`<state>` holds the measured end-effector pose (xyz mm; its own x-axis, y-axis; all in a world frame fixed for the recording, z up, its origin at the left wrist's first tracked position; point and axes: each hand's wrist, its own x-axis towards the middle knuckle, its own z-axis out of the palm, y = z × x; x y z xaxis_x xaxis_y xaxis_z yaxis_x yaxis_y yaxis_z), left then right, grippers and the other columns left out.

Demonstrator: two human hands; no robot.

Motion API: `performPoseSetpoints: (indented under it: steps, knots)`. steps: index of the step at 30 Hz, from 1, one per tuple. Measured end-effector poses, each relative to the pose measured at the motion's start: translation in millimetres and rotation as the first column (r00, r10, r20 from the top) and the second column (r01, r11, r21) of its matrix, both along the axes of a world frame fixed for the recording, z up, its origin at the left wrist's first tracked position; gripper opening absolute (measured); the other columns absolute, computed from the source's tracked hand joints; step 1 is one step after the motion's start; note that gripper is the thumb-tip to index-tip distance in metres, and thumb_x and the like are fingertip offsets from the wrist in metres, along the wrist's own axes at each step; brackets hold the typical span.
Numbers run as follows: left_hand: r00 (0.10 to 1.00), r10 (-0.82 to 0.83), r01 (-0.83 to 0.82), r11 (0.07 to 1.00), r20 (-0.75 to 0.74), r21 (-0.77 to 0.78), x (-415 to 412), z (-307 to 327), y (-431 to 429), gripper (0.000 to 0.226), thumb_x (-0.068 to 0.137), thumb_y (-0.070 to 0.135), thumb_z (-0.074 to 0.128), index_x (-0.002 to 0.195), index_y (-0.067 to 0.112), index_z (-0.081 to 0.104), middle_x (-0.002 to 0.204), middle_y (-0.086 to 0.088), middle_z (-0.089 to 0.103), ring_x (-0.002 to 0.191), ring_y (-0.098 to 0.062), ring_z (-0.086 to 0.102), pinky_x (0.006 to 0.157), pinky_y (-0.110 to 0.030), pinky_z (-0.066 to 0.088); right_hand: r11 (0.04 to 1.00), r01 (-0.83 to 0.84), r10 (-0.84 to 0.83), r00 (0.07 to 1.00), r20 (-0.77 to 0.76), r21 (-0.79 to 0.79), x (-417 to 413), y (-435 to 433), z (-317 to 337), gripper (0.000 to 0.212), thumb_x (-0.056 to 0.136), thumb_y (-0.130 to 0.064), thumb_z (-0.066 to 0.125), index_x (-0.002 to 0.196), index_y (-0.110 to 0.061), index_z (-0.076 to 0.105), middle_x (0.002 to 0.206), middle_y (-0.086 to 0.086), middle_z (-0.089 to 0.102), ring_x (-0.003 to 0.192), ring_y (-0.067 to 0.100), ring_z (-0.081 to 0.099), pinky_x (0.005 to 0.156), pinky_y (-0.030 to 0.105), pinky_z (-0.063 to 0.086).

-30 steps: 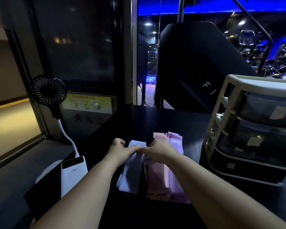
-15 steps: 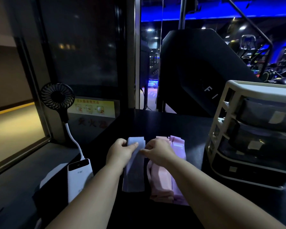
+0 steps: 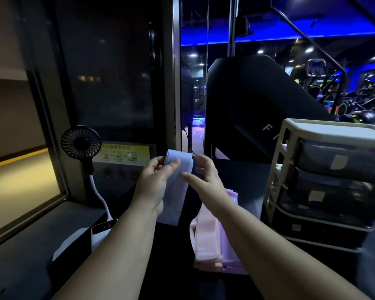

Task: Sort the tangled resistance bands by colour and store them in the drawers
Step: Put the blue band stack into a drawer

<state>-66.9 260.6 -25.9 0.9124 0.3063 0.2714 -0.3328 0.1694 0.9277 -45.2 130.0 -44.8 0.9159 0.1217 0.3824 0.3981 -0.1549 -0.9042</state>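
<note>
Lavender resistance band (image 3: 178, 178) is being held up above the middle of the bench (image 3: 247, 176), clear of its surface, with its lower end hanging toward the near edge. It is being pinched at its top left corner by the left hand (image 3: 154, 189), thumb in front and fingers (image 3: 159, 162) curled behind. Its top right is being pinched by the right hand (image 3: 208, 182), the thumb being pressed on the front face and the other fingers being wrapped round the back.

Pink bands (image 3: 205, 239) are lying in a flat stack by the near edge, partly under the right forearm, with a lilac band (image 3: 234, 265) touching their right side.

The sorting is being judged as largely done, since the colours are lying apart and no tangle is showing. The storing is being judged as not yet begun: all three drawers of the drawer unit (image 3: 325, 191) at the right edge are sitting pushed in, and whether anything is lying inside cannot be told.

A small fan (image 3: 81, 144) and a power bank (image 3: 102, 227) are standing at the left edge.
</note>
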Motion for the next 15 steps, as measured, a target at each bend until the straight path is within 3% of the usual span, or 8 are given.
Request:
performPoseSetpoints:
  steps: [2,5,8,10,12,15]
  knots:
    - [0.999,-0.042,0.042,0.996,0.002,-0.075,-5,7,-8,0.011,0.084,0.021,0.073,0.092,0.019,0.067,0.085,-0.003,0.067,0.079,-0.018,0.061,0.068,-0.029,0.051,0.986,-0.131,0.136,0.99,-0.044,0.107,-2,-5,6,0.087,0.064,-0.051,0.072,0.141,-0.028,0.04,0.142,-0.001,0.05,0.131,0.016,0.048,0.11,0.042,0.041]
    - [0.996,-0.091,0.088,0.983,-0.009,-0.16,-10,14,-21,0.012,0.081,0.02,0.074,0.089,0.014,0.066,0.073,-0.002,0.069,0.067,-0.018,0.065,0.061,-0.029,0.054,0.946,-0.271,0.285,0.957,-0.058,0.175,-10,-16,10,0.071,0.074,-0.027,0.068,0.139,-0.018,0.041,0.131,0.009,0.06,0.118,0.016,0.06,0.1,0.031,0.05]
    - [0.989,-0.144,0.133,0.956,-0.022,-0.26,-15,18,-37,0.013,0.081,0.021,0.072,0.084,0.012,0.063,0.064,-0.003,0.067,0.054,-0.015,0.064,0.051,-0.025,0.054,0.941,-0.276,0.293,0.954,-0.062,0.197,-17,-27,8,0.065,0.073,-0.026,0.068,0.134,-0.018,0.047,0.125,0.006,0.065,0.112,0.013,0.063,0.097,0.033,0.052]
    - [0.984,-0.173,0.153,0.937,-0.037,-0.316,-18,19,-48,0.016,0.081,0.023,0.072,0.084,0.011,0.064,0.069,-0.006,0.068,0.059,-0.018,0.065,0.06,-0.031,0.057,0.952,-0.248,0.265,0.961,-0.076,0.178,-20,-35,5,0.069,0.068,-0.033,0.073,0.132,-0.023,0.05,0.121,0.003,0.067,0.111,0.016,0.065,0.096,0.038,0.053]
    - [0.977,-0.206,0.173,0.914,-0.053,-0.368,-21,20,-58,0.027,0.072,0.028,0.075,0.088,0.01,0.064,0.083,-0.013,0.068,0.074,-0.026,0.065,0.079,-0.045,0.056,0.966,-0.211,0.228,0.968,-0.103,0.149,-23,-46,-1,0.071,0.062,-0.038,0.074,0.129,-0.026,0.053,0.117,0.0,0.069,0.107,0.016,0.067,0.093,0.041,0.055]
    - [0.974,-0.213,0.158,0.887,-0.082,-0.435,-24,20,-74,0.047,0.061,0.037,0.077,0.096,0.009,0.064,0.098,-0.017,0.065,0.089,-0.031,0.063,0.091,-0.052,0.052,0.98,-0.182,0.192,0.97,-0.149,0.081,-32,-65,-7,0.066,0.06,-0.041,0.076,0.121,-0.023,0.057,0.107,-0.002,0.069,0.093,0.01,0.069,0.076,0.032,0.057]
